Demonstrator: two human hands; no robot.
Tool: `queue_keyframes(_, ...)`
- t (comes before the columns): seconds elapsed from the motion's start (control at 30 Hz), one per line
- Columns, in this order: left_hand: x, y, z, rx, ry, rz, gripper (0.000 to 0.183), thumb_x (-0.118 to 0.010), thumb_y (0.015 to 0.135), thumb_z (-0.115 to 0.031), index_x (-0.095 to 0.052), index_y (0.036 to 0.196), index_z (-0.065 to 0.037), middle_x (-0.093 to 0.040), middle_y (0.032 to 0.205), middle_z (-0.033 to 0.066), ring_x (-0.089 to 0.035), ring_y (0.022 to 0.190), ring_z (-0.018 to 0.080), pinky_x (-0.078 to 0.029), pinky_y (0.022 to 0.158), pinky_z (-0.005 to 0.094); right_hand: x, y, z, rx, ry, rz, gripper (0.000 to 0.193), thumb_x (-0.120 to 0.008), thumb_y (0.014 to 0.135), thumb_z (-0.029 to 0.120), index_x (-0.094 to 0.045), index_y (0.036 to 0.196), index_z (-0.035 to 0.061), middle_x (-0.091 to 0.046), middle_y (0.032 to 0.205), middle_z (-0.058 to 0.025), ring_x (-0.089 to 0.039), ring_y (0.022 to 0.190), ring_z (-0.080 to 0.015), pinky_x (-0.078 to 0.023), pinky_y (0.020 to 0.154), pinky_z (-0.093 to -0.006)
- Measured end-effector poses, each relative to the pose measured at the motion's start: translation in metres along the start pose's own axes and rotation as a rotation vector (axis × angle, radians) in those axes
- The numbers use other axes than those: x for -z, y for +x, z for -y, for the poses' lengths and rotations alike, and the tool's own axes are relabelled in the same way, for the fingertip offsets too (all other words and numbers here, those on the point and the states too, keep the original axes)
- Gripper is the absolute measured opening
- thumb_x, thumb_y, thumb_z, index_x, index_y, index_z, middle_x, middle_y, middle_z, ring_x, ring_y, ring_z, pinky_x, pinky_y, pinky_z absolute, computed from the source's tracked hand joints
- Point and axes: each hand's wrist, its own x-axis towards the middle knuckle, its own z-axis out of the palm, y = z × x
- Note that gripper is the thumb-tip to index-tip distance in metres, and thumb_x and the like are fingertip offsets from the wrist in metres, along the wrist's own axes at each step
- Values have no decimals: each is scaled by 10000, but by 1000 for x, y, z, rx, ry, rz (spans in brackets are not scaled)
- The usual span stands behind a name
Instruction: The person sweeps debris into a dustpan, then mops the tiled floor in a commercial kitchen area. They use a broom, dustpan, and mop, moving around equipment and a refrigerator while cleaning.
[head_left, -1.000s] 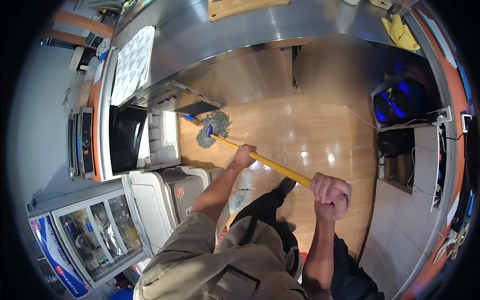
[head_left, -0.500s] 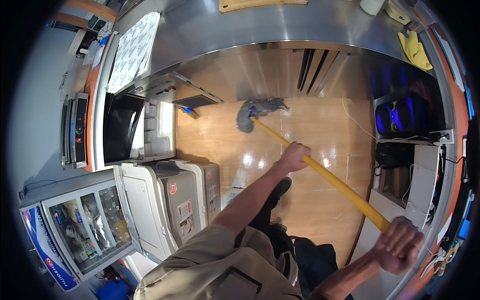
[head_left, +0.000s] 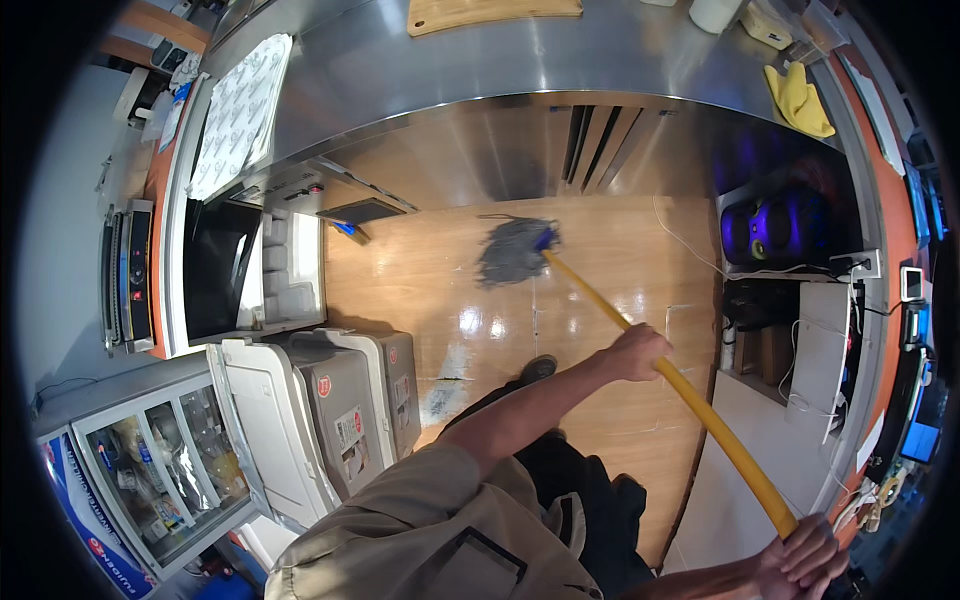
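- Cylindrical yellow handle (head_left: 722,438) is tightly encircled by left hand (head_left: 640,353) and right hand (head_left: 803,562).
- Stringy grey mop head (head_left: 513,253) is splayed across glossy floor (head_left: 612,232) beyond both hands.

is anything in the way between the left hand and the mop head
Nothing visible is: the left hand grips the yellow handle, which runs unobstructed to the grey mop head. The right hand holds the handle near its other end, outside that stretch.
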Motion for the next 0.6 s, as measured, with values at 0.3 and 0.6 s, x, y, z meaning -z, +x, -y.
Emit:
queue_keyframes(0.3, 14, 69, 26, -132, 70, -81, 106, -689, 668, -147, -642, 691, -54, -656, 744, 174, -651, 809, 384, -512, 751, 478, 12, 2, -37, 140, -161, -278, 309, -534, 932, 198, -372, 670, 173, -343, 475, 53, -302, 392, -60, -284, 460, -227)
queue_keyframes(0.6, 95, -19, 147, 231, 358, -90, 173, -712, 641, -123, -551, 622, -64, -597, 658, 161, -606, 716, 411, -499, 691, 479, 43, 13, -167, -171, 199, -213, 317, -540, 920, 180, -397, 643, 123, -395, 514, -16, -391, 451, -166, -345, 505, -353)
